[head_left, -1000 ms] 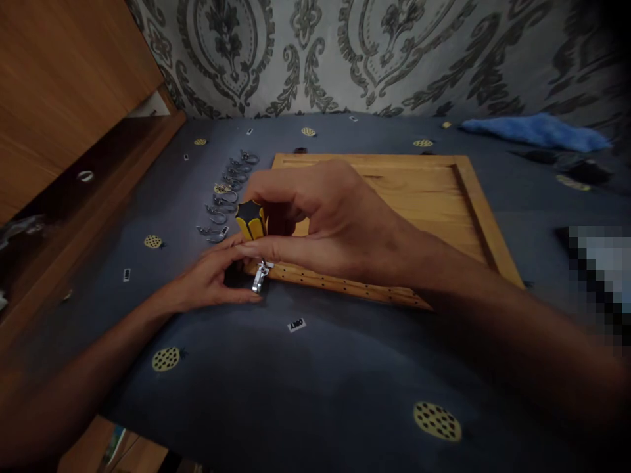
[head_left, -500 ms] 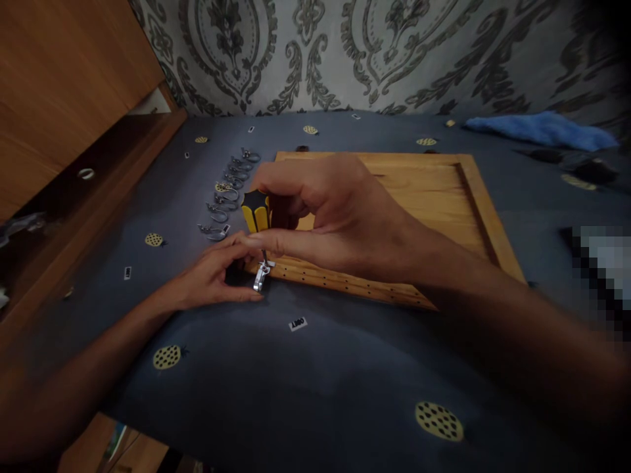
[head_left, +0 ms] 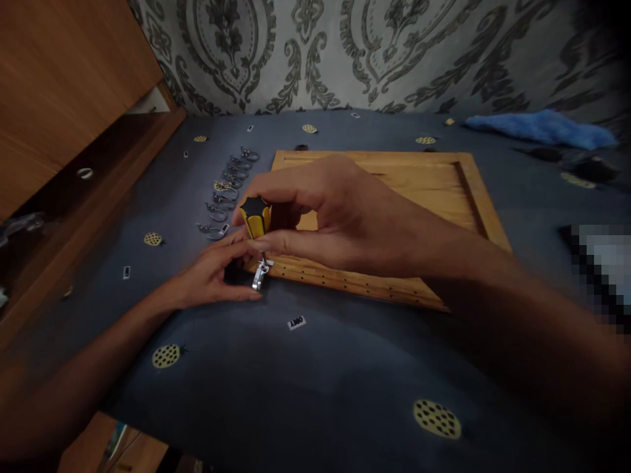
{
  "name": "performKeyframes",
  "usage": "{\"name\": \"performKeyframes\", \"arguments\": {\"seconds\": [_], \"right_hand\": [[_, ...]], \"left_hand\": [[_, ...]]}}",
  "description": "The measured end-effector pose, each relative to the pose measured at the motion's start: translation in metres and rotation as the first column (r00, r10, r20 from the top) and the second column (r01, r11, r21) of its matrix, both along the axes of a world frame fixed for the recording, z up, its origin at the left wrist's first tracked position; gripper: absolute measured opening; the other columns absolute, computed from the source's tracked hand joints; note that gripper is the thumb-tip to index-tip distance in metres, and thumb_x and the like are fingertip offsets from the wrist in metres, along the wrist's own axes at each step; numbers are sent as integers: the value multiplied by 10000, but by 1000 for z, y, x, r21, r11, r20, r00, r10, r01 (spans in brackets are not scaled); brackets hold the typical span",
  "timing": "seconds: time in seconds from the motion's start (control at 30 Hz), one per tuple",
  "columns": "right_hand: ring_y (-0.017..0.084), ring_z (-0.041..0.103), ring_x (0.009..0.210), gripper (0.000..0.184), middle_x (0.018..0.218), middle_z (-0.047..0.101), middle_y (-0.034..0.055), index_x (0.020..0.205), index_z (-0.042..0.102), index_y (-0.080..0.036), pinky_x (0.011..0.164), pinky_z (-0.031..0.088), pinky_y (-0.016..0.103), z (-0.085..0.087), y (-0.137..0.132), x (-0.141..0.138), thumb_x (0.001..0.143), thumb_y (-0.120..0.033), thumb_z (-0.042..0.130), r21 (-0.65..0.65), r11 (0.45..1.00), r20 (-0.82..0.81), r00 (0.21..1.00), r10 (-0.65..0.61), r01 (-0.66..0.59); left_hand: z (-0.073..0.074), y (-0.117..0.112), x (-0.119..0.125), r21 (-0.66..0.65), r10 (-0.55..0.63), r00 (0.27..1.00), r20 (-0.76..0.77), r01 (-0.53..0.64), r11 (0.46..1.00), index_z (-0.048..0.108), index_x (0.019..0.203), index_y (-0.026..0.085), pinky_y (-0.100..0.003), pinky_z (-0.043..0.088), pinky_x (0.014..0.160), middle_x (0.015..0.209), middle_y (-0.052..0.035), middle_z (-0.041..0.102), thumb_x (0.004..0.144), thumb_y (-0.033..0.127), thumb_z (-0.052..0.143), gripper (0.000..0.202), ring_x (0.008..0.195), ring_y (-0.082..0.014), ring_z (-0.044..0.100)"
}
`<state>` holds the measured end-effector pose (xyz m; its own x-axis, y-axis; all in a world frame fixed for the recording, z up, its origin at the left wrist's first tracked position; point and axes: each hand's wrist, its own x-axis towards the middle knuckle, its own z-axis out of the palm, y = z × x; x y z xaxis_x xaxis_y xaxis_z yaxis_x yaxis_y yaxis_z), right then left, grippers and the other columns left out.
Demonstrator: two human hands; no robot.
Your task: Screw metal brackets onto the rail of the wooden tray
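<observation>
My right hand [head_left: 335,217] is closed round the black-and-yellow handle of a screwdriver [head_left: 256,217]. The screwdriver stands nearly upright, its thin shaft meeting a small silver metal hook [head_left: 260,274] at the near left corner of a wooden panel with a raised rim [head_left: 355,286]. Rows of small dark holes run along the panel's near edge. My left hand [head_left: 211,276] grips round that corner, fingertips close to the shaft and thumb stretched out beside the hook's lower end. The screwdriver's tip and some left fingertips are hidden.
Several similar metal hooks [head_left: 224,194] lie in a line left of the panel. A blue cloth [head_left: 542,128] and dark objects [head_left: 591,167] lie at the far right. A wooden cabinet [head_left: 73,85] borders the left, and a patterned wall [head_left: 315,59] stands behind.
The screwdriver handle has turned and tilted slightly, with its top a little lower, as my right hand's fingers shifted round it. My left hand and the hook keep their places.
</observation>
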<state>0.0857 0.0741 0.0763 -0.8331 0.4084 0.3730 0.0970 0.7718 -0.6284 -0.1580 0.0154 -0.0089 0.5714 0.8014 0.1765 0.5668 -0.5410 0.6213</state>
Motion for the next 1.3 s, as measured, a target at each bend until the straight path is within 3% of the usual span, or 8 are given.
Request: {"name": "performKeyframes", "arguments": {"seconds": [0.23,0.37,0.5,0.67,0.77,0.87,1.07,1.3], "right_hand": [[121,654,869,263,985,721,2,1215,642,-175,750,517,255,3,1,2,954,-194,672,-3,999,-37,998,51,-51],[95,609,800,128,929,669,-23,1034,628,-172,739,484,230,-3,-7,-7,950,-203,719,-53,999,-124,992,-2,-5],[75,506,670,303,769,535,-55,798,502,-189,625,416,221,-16,-12,-16,969,-325,713,-166,986,-223,973,-62,24],[92,565,746,268,853,590,-22,821,540,-185,648,452,220,-19,-10,-18,925,-315,750,-198,977,-248,960,-130,81],[108,625,837,140,910,629,-20,1003,602,-196,692,498,213,-14,-10,-16,924,-186,717,-217,969,-215,963,-163,116],[125,654,943,229,1034,642,6,1119,582,-200,690,530,209,-12,-12,-16,924,-107,659,-243,962,-224,958,-181,125],[116,627,909,254,1049,589,14,1115,484,-210,668,541,205,-18,-17,-22,926,-59,563,-316,935,-247,938,-243,159],[106,590,810,316,936,547,-19,974,449,-222,631,522,196,-25,-18,-27,884,-185,750,-438,896,-300,929,-219,70]], "left_hand": [[2,0,1,-53,27,999,-35,-29,998,703,1128,224,-344,530,857,1015,-38,626,869,588,768,451,949,-229,604],[2,-3,1,-82,80,996,-47,-84,993,696,1193,236,-420,548,932,1050,-48,649,868,672,718,544,980,-256,617],[0,-4,0,-138,101,991,-89,-113,984,671,1263,217,-440,546,964,1086,-54,662,865,703,691,628,1024,-279,623],[1,-3,0,-114,100,993,-55,-106,988,688,1079,202,-383,539,875,999,-47,656,843,696,715,548,944,-246,614],[4,-2,2,-97,68,997,-45,-72,993,677,1040,192,-334,518,787,957,-35,625,857,642,741,490,873,-211,588],[5,-1,3,-75,36,999,-31,-38,996,676,1012,192,-305,495,742,935,-22,590,871,595,754,434,835,-191,562],[1,-1,2,-68,36,999,-3,-36,997,687,1112,213,-314,505,771,939,-21,614,866,627,751,486,854,-201,578],[0,-2,0,-113,77,997,-22,-79,991,689,1157,228,-384,521,931,1066,-46,677,853,656,744,528,1019,-257,620]]}}
